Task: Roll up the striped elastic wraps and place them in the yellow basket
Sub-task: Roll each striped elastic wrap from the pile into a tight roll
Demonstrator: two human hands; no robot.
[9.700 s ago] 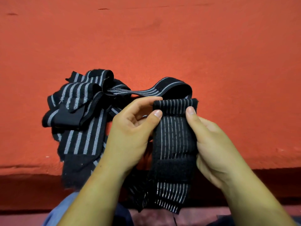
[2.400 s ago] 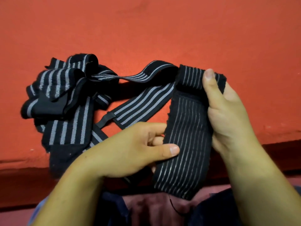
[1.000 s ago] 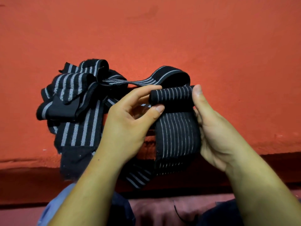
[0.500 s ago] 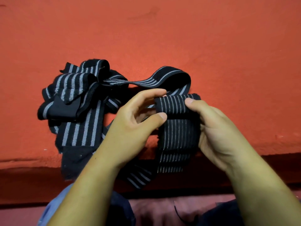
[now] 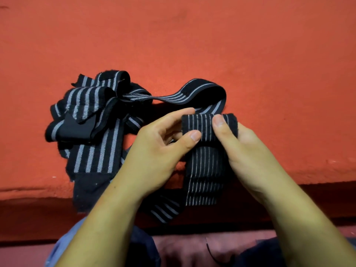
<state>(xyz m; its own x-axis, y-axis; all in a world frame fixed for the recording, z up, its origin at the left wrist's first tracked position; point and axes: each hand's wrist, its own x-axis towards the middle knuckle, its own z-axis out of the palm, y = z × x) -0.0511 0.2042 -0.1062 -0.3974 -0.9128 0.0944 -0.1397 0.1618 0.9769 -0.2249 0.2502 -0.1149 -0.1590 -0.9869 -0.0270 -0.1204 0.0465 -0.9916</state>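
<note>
Direction: A striped wrap (image 5: pixel 205 166) is held with its rolled end uppermost. The roll's axis runs left to right across the view, and the loose tail drops straight toward the person, past the near edge of the surface (image 5: pixel 269 74).
Look: Black elastic with thin pale stripes along its length. The top is wound into a tight, short cylinder, and the tail below is flat with faint cross creases.
Position: The roll sits between the two hands, just above the front edge of the red surface. The tail hangs between the wrists.
Left hand (image 5: pixel 159 149): Thumb and fingers pinch the roll's left end.
Right hand (image 5: pixel 248 153): Thumb lies across the front of the roll. The fingers wrap behind its right end, mostly hidden.
Pile of wraps (image 5: pixel 90 122): Wider-striped black bands lie tangled on the surface to the left of the hands. One strip loops round behind the roll.
</note>
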